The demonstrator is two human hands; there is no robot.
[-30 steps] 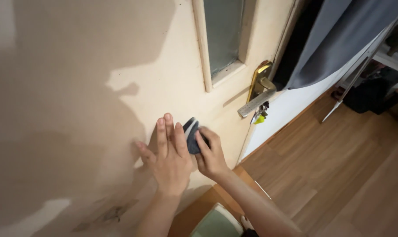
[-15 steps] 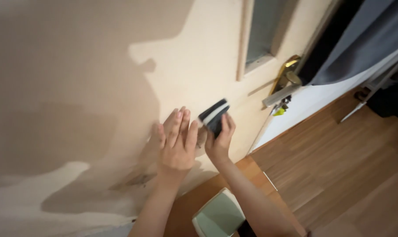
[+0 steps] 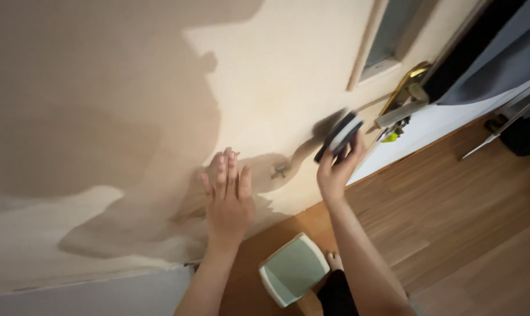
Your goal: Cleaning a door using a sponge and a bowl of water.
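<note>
My left hand (image 3: 229, 202) lies flat on the cream door (image 3: 130, 117), low in the middle of the frame, fingers straight and close together, gripping nothing. My right hand (image 3: 334, 172) is right of centre, fingers clamped on a dark sanding block (image 3: 339, 136) with a pale stripe (it is blurred, so I cannot tell whether its face meets the door). Between my hands a small metal fitting (image 3: 279, 170) sticks out of the panel. At upper right are the brass handle (image 3: 406, 99) and the keys (image 3: 392, 133) hanging under it. To do this well, I judge I should keep the block flat, use even pressure, steer clear of the fitting, and lean on the flat palm for steadiness. A pale green stool (image 3: 292, 276) stands on the wooden floor (image 3: 464, 222) below.
</note>
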